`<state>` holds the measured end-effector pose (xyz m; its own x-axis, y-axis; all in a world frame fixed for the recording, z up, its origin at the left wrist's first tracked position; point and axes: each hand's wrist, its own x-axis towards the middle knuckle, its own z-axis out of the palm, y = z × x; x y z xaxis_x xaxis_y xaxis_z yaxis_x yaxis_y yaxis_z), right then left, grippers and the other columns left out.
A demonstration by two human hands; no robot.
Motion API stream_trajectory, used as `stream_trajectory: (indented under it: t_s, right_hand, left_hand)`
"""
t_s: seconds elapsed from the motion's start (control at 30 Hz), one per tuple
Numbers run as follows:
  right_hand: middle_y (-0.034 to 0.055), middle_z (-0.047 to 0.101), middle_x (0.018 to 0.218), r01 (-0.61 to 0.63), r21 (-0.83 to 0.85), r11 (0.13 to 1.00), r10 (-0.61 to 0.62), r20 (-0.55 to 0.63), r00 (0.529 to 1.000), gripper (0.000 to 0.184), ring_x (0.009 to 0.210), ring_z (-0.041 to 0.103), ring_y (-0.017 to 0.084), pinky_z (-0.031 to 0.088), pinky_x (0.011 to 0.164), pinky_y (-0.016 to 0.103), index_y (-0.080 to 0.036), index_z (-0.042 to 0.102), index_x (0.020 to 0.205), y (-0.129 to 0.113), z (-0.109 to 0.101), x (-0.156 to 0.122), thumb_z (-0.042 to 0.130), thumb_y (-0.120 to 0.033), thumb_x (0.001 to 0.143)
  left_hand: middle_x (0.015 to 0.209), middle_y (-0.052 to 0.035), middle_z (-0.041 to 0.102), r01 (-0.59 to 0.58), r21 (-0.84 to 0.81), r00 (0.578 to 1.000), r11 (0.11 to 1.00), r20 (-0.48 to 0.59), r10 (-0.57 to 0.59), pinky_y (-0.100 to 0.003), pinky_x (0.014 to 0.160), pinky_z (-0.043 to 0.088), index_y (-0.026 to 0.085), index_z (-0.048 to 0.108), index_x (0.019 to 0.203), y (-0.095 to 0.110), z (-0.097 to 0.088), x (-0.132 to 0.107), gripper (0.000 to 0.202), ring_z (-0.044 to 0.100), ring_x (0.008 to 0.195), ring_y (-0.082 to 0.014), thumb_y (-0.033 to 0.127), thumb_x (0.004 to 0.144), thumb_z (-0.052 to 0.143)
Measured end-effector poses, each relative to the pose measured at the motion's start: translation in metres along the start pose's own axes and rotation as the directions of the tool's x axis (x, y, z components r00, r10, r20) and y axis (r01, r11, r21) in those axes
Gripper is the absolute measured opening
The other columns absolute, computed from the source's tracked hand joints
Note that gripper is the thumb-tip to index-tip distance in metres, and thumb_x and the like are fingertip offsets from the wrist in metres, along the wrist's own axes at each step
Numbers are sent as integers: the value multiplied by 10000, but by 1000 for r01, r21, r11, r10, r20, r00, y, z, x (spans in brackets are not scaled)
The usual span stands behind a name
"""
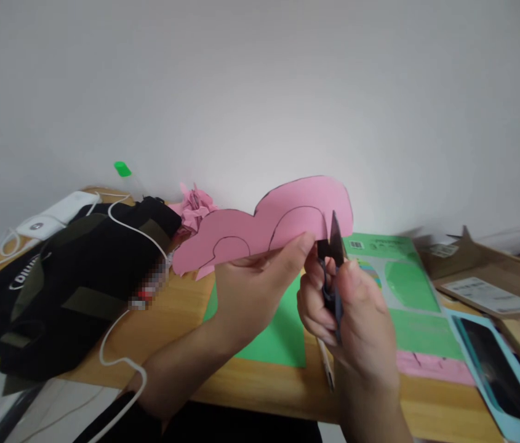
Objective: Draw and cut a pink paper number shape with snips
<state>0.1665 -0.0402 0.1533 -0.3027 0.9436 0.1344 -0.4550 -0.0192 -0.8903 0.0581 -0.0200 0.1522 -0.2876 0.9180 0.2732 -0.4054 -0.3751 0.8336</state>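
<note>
Left hand (253,289): thumb and fingers pinched on the lower edge of the pink cutout (269,221), held up above the table (186,320). Pen arcs drawn on the cutout. Right hand (347,314): fingers wrapped tight round dark snips (332,258), blades up, tips at the cutout's lower right edge. Under the hands, green paper (282,332). Right of it, a green pack (402,289), then a phone (495,369) and cardboard (485,271). Left: black bag (70,289), white cable (121,351), crumpled pink scraps (195,206).
</note>
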Motion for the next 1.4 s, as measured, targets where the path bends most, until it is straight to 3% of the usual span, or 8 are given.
stream_trajectory:
  t_s: [0.23,0.67,1.13,1.4]
  right_hand:
    - [-110,306,493,1,-6,1000,-1,-2,1000,383,379,163,38,178,336,136,-213,492,776,-1,1,1,535,-525,994]
    - [-111,305,471,-11,-48,999,11,-2,1000,417,361,148,41,177,319,147,-220,472,736,-4,-1,2,546,-556,973]
    - [-107,318,475,-12,-59,998,11,-13,1000,400,361,156,43,169,322,155,-219,494,743,-3,-2,3,550,-539,977]
    - [-111,301,459,-29,-115,993,26,-26,999,439,353,144,49,180,306,165,-228,461,721,-5,-1,2,547,-590,955]
  left_hand:
    - [718,63,772,-22,-4,999,1000,-28,22,-222,699,646,275,782,704,2,3,-1,105,724,684,-117,201,768,818]
    - [764,78,782,2,-17,1000,1000,-4,-2,-228,741,654,305,790,745,0,1,0,77,736,724,-115,253,785,831]
    - [744,33,774,7,-15,1000,1000,-21,-7,-291,732,661,269,769,705,2,3,1,110,725,721,-154,327,746,853]
    - [735,94,767,-8,-22,999,1000,-31,7,-237,730,660,333,774,712,4,3,-1,110,722,714,-114,271,751,855]
